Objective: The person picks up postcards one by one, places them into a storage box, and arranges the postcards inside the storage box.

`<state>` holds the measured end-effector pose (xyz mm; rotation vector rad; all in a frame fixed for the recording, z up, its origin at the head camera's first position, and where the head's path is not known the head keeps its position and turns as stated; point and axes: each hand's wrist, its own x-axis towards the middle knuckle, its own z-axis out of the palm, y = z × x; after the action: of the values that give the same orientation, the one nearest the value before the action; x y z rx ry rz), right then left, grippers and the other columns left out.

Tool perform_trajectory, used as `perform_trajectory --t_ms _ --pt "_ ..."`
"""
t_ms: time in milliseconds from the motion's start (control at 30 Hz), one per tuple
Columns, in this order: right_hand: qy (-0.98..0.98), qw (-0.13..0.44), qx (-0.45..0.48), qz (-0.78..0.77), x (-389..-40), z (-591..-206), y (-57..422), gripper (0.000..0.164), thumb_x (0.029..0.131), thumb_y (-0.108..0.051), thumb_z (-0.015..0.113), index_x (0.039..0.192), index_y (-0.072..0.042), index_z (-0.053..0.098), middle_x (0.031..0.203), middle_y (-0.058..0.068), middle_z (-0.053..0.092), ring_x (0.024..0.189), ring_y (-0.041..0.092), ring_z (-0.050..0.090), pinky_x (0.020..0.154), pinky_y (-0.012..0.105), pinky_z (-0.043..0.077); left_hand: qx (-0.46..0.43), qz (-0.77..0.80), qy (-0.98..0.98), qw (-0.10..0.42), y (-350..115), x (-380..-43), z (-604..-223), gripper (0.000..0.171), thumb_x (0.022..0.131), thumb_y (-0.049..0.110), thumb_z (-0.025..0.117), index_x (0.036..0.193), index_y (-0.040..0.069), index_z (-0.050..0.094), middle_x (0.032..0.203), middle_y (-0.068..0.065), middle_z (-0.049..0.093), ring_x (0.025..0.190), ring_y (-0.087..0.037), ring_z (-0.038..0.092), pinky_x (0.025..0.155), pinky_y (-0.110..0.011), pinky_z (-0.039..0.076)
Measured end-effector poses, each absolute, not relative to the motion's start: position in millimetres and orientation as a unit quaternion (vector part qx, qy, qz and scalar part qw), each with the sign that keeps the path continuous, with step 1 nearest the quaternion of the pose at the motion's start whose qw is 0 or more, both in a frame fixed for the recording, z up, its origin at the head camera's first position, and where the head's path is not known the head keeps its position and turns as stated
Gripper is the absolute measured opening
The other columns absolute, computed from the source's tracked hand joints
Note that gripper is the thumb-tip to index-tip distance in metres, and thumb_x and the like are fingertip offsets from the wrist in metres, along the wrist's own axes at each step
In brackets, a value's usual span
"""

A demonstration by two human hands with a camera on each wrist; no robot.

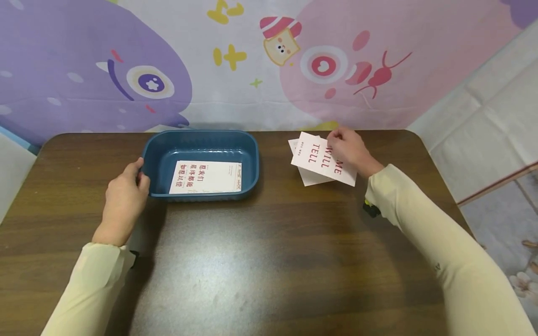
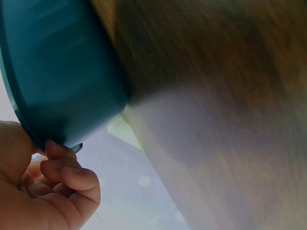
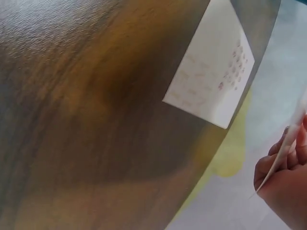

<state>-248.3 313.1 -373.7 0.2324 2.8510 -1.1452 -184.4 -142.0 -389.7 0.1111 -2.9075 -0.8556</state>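
Observation:
At the left end of a dark blue rectangular basin (image 1: 201, 198), my left hand (image 1: 128, 196) pinches its rim between thumb and curled fingers; the left wrist view shows the fingers (image 2: 79, 178) under the rim's edge. Inside the basin lie white cards (image 1: 218, 177) with red Chinese writing. My right hand (image 1: 350, 149) pinches a white card (image 1: 311, 151) printed with red English words, tilted above the table. Beneath it, another white card (image 3: 206, 72) lies on the wood, mostly covered in the head view. Seen from the right wrist, the held card appears edge-on.
A brown wooden table (image 1: 269, 261) carries everything, its back edge against a cartoon-printed cloth (image 1: 235, 93). The basin's wall stands between the cards inside and the cards at right. White tiled paneling (image 1: 496, 107) rises beyond the table's right edge.

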Motion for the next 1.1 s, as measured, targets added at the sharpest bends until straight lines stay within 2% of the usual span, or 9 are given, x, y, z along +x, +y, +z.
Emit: perform_trajectory --t_ms 467,867,1100 --pt "0.920 0.061 -0.016 -0.386 -252 -357 286 0.027 0.092 -0.014 0.046 0.107 0.003 0.060 0.102 0.019 0.059 0.092 0.028 0.051 0.083 0.038 0.040 0.037 -0.282 -0.957 0.059 -142 -185 -390 0.048 0.095 0.007 0.039 0.139 -0.010 0.043 0.112 -0.038 0.059 0.078 -0.042 0.049 0.066 -0.055 0.041" --pt "0.910 0.086 -0.042 -0.403 -252 -343 262 0.022 0.092 -0.015 0.046 0.102 0.000 0.059 0.094 0.014 0.060 0.076 0.022 0.053 0.067 0.031 0.043 0.036 -0.284 -0.956 0.060 -143 -185 -390 0.048 0.095 0.007 0.039 0.139 -0.010 0.043 0.113 -0.038 0.059 0.078 -0.043 0.048 0.067 -0.055 0.041" --pt "0.907 0.097 -0.047 -0.408 -254 -338 253 0.022 0.093 -0.017 0.046 0.103 -0.001 0.059 0.095 0.014 0.060 0.078 0.024 0.054 0.071 0.032 0.043 0.034 -0.289 -0.955 0.066 -144 -186 -391 0.048 0.094 0.007 0.039 0.138 -0.010 0.045 0.119 -0.040 0.058 0.079 -0.044 0.048 0.070 -0.060 0.043"
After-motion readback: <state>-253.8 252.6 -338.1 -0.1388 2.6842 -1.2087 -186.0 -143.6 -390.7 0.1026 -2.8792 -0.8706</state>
